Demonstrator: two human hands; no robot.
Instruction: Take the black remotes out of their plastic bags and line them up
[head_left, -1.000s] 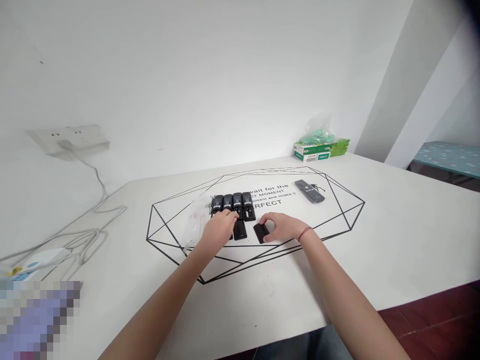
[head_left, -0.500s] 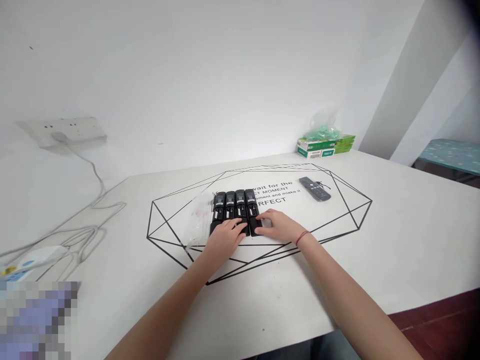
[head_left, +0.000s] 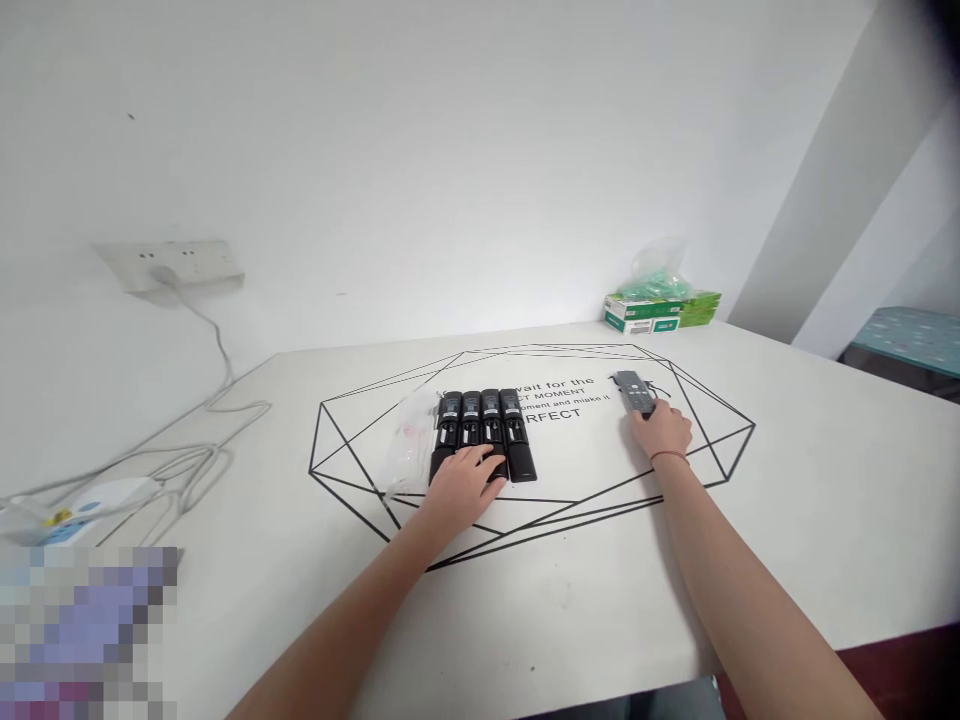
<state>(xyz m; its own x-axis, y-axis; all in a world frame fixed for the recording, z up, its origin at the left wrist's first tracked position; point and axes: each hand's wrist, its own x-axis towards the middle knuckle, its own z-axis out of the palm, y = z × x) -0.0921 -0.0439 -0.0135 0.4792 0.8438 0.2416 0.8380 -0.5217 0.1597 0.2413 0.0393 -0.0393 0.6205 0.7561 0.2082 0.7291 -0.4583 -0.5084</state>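
Note:
Several black remote controls (head_left: 486, 430) lie side by side, backs up, in the middle of the white table (head_left: 787, 500). My left hand (head_left: 465, 482) rests flat on their near ends, fingers spread. Farther right, a single black remote (head_left: 632, 388) lies face up with its buttons showing. My right hand (head_left: 661, 428) has reached it, and the fingers curl over its near end. A red cord circles that wrist.
A crumpled clear plastic bag (head_left: 409, 445) lies left of the row. Green and white boxes (head_left: 660, 308) with a plastic bag on top stand at the back right. A wall socket (head_left: 171, 265), cables (head_left: 195, 440) and a white power strip (head_left: 82, 505) sit at the left.
My right hand left the rightmost remote of the row and moved right to the single remote. The loose covers now sit in line with the row. My left hand stayed put.

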